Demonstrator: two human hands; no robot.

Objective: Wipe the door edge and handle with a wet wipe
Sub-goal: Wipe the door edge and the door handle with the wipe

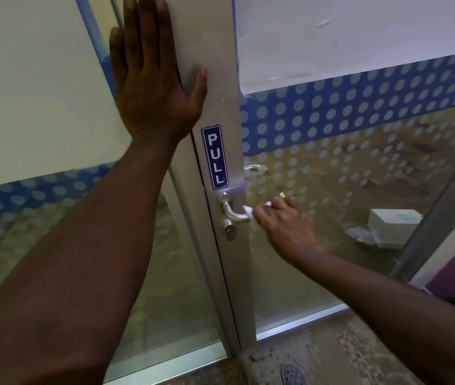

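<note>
A glass door has a grey metal edge frame (215, 93) running top to bottom through the middle of the view. My left hand (151, 76) lies flat and open against that frame near the top, fingers spread. Lower down, a silver lever handle (233, 211) sticks out above a key cylinder (230, 232). My right hand (283, 220) is closed around the outer end of the handle with a white wet wipe (248, 209) bunched under its fingers; only a small part of the wipe shows.
A blue PULL sticker (215, 157) sits on the frame above the handle. The glass carries a blue dotted band (359, 107) and white film. Behind the glass lie a white box (392, 226) and crumpled plastic. A sandal tip (294, 373) shows on the speckled floor.
</note>
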